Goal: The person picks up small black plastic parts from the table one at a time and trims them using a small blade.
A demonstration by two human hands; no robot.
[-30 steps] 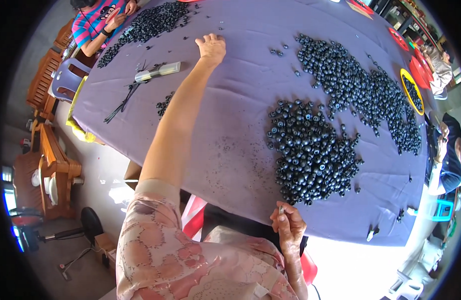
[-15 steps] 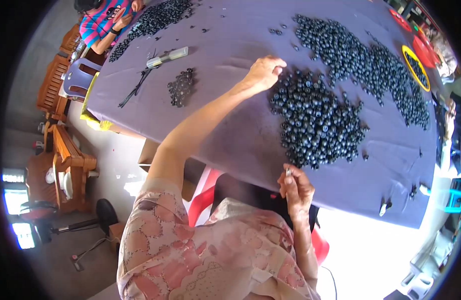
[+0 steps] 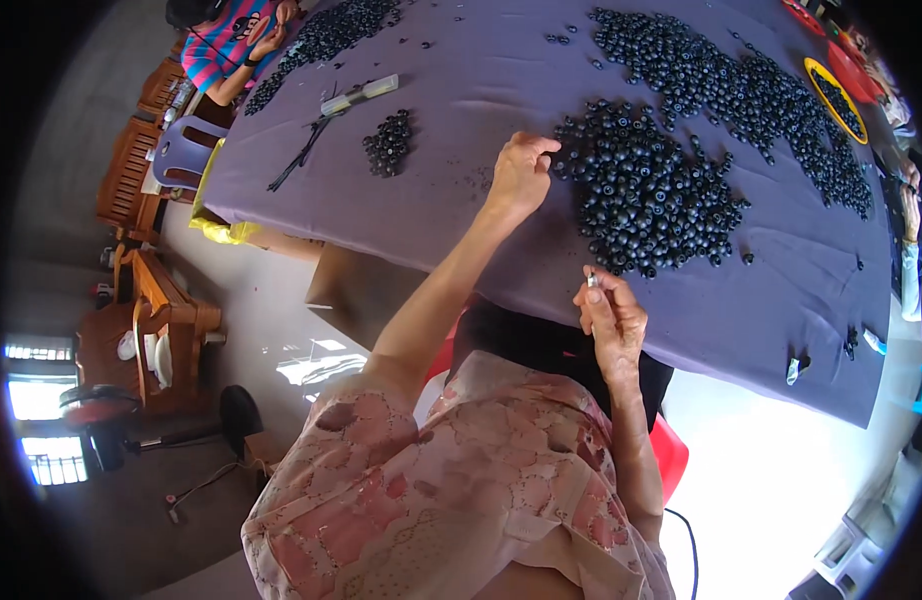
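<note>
A large heap of small dark round pieces [image 3: 651, 195] lies on the purple-covered table [image 3: 461, 220] in front of me. My left hand [image 3: 521, 175] reaches across to the heap's left edge, thumb and fingertips pinched together against the outer pieces; whether a piece sits between them is hidden. My right hand [image 3: 609, 318] hovers at the table's near edge, just below the heap, fingers closed around a small pale metallic piece [image 3: 591, 280] that sticks up from the fingertips.
A small separate pile of dark pieces [image 3: 388, 143], a pale tube-shaped object [image 3: 359, 95] and black strands [image 3: 299, 157] lie to the left. A longer heap [image 3: 741, 85] stretches right toward a yellow-rimmed tray [image 3: 836, 95]. Another person in a striped shirt [image 3: 231, 45] sits at the far left corner.
My left hand has swung from the far left of the table over to the near heap's left edge. My right hand has stayed by the table's near edge with its small piece.
</note>
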